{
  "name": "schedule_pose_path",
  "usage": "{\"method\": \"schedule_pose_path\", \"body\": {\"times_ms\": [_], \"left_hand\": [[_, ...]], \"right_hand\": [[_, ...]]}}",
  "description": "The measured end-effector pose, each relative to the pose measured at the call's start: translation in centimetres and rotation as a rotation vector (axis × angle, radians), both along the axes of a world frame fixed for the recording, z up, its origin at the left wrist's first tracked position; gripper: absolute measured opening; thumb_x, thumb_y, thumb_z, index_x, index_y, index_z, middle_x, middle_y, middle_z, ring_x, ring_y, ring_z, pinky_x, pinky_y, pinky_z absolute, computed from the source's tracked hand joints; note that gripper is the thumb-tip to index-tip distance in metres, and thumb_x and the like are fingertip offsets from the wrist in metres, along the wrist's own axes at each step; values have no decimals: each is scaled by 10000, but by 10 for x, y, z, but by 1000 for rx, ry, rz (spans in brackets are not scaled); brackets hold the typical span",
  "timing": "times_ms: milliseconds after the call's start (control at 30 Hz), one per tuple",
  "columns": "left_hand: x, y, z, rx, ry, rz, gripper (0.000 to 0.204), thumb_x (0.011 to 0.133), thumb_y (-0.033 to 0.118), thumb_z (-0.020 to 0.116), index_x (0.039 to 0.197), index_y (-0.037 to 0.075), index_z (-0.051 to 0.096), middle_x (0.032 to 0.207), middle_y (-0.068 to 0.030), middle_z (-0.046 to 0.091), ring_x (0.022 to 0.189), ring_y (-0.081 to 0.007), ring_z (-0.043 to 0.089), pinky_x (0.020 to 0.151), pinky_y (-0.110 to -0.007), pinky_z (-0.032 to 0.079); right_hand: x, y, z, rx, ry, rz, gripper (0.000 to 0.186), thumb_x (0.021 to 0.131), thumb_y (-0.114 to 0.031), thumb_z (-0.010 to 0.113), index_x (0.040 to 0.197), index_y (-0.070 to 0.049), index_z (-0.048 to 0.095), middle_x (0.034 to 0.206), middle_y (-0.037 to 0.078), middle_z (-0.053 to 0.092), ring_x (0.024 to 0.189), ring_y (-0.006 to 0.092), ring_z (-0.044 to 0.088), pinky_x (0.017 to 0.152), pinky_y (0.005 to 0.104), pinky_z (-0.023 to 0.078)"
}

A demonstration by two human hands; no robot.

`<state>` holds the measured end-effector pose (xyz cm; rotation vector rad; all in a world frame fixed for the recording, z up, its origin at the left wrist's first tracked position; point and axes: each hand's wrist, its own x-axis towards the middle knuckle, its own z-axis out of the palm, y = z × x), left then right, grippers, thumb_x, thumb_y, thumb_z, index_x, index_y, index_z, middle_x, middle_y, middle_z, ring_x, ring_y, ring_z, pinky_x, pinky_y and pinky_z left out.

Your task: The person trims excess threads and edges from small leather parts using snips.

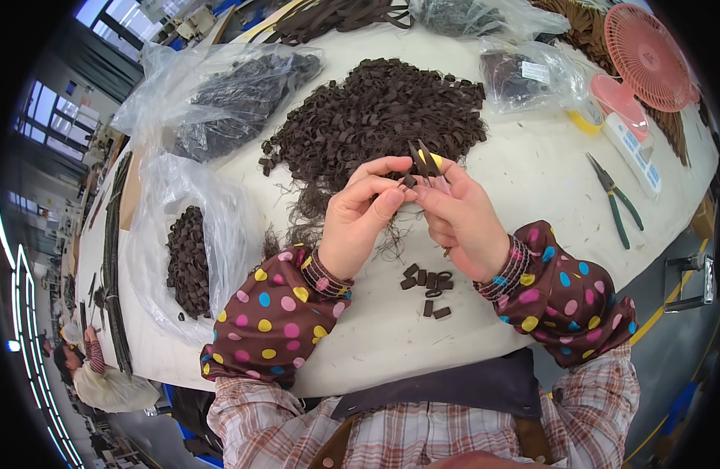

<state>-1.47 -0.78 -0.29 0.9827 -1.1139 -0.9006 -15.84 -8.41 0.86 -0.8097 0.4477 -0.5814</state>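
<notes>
My left hand (353,223) partly hides the dark loop (409,180), my right hand (469,223) the pointed tool (429,159). The farthest plastic bag (461,17) is cut off.

Past the far left corner of the pale tabletop (524,180), dark-framed windows (43,109) let in daylight, with a dark curtain (86,66) beside them. Beyond the left edge run rows of bright strip lights (6,242) and what may be more worktables, too blurred to be sure. Grey floor (653,391) with a yellow line (649,324) borders the near right corner.
</notes>
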Motion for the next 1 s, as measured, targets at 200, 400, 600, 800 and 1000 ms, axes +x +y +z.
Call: {"method": "schedule_pose_path", "body": {"times_ms": [200, 400, 600, 800, 1000], "left_hand": [[2, 1, 3, 16, -87, -2, 112, 889, 60, 527, 927, -11, 605, 1060, -93, 558, 876, -117, 564, 736, -213, 453], [14, 3, 3, -19, -390, 76, 92, 874, 52, 543, 903, -16, 599, 1067, -113, 577, 828, -124, 577, 682, -234, 464], [22, 2, 9, -80, -628, 189, 45, 822, 47, 592, 835, 16, 622, 898, -83, 621, 774, -179, 581, 661, -255, 458], [22, 2, 14, -71, -746, 190, 42, 816, 44, 595, 829, 15, 623, 908, -90, 623, 776, -193, 576, 673, -269, 458], [22, 1, 16, -117, -831, 204, 35, 800, 41, 604, 821, 20, 623, 891, -89, 629, 784, -220, 573, 700, -288, 453]], "right_hand": [[-1, -6, 6, -156, 98, 11, 434, 832, -94, 598, 1191, -11, 370, 830, 15, 562, 537, 11, 438, 452, 160, 331], [-8, -30, -4, -879, 244, -158, 347, 810, -174, 650, 1072, -20, 483, 768, 28, 574, 632, 74, 547, 556, 220, 441], [-16, -30, 17, -1636, 303, -440, 262, 652, -160, 770, 793, -45, 581, 740, 56, 576, 579, 173, 540, 529, 221, 432], [-16, -30, 18, -1973, 396, -541, 246, 591, -180, 768, 738, -88, 592, 726, -20, 576, 574, 167, 514, 496, 258, 412], [-17, -29, 17, -2126, 401, -594, 246, 564, -199, 763, 715, -117, 588, 738, -43, 571, 569, 136, 491, 489, 246, 394]]}}
